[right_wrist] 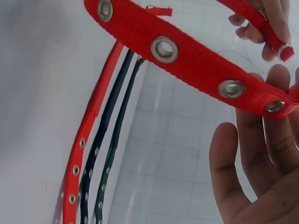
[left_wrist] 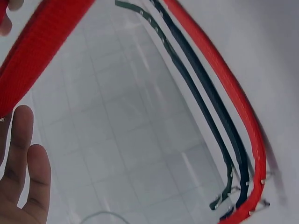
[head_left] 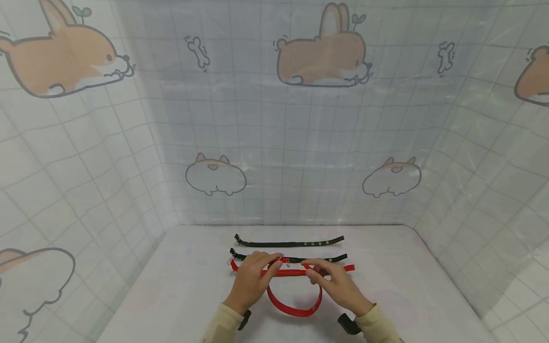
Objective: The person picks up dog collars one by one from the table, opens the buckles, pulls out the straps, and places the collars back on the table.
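Observation:
A red webbing collar (head_left: 293,312) hangs in a downward loop between both hands. My left hand (head_left: 253,276) pinches its buckle end between thumb and fingers; a metal fitting shows there. The opposite end, with a row of metal eyelets (right_wrist: 164,49), is pinched by my right hand (head_left: 339,283). In the right wrist view the two ends are apart, the right hand's other fingers (right_wrist: 223,163) extended below the strap. Just beyond the hands, a second red collar (head_left: 283,273) lies flat on the table, partly covered by them.
Behind the flat red collar lie a dark collar (head_left: 309,260) and a dark green collar (head_left: 274,244), roughly parallel, buckles toward the left. The white tabletop (head_left: 171,286) meets a patterned curtain wall (head_left: 283,200) at back and sides.

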`<state>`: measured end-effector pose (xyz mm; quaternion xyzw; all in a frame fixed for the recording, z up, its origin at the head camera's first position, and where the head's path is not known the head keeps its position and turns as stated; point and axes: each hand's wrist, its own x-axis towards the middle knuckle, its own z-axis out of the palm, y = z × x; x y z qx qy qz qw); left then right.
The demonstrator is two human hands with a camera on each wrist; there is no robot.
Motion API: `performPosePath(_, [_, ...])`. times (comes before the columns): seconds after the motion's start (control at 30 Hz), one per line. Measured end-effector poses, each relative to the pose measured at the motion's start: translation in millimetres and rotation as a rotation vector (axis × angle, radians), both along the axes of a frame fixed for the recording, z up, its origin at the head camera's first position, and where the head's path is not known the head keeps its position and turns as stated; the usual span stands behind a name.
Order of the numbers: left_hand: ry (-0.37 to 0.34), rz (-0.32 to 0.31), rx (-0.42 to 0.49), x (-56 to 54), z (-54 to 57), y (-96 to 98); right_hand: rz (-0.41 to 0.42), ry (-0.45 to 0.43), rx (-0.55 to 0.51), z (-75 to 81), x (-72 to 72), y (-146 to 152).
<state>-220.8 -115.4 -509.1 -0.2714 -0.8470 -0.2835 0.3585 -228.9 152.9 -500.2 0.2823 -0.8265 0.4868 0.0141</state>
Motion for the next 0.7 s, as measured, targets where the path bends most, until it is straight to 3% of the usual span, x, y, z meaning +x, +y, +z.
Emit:
performPosePath(0.2, [0.011, 0.007, 0.027, -4.0, -0.3, -12.7, -0.055, 0.051, 0.003, 3.8, -3.6, 9.5])
performPosePath(0.47, [-0.059, 0.071, 0.011, -10.6, -3.3, -22.7, -0.112, 0.247, -0.012, 7.2, -14.0, 25.8])
performPosePath(0.7, [-0.123, 0.092, -0.021, -10.2, -13.0, -27.4, -0.132, 0.238, 0.03, 2.5, -17.0, 31.0])
